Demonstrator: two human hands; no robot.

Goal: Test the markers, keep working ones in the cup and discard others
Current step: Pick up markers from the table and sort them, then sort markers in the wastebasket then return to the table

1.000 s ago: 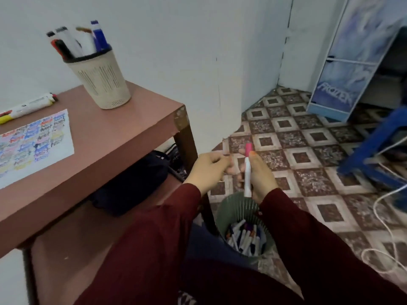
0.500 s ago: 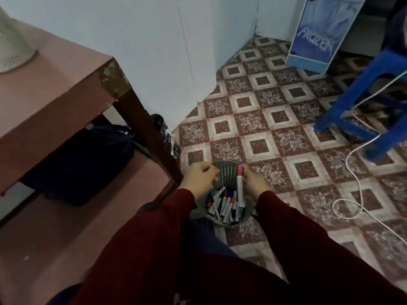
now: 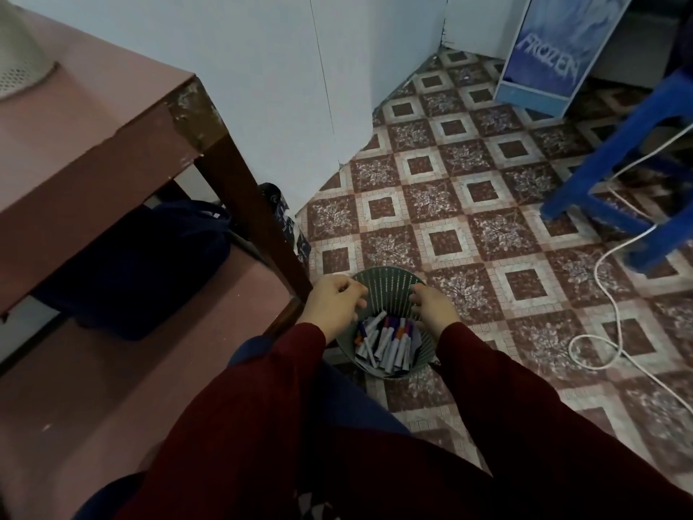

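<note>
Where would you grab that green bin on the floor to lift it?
Take the green bin by its rim, from above, gripping opposite sides: it stands upright, open-topped, and its wall flares outward toward the rim.

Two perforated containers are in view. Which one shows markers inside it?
The green basket on the floor, with markers piled in it. The beige cup on the table is cut off by the frame, so its contents are unseen.
</note>
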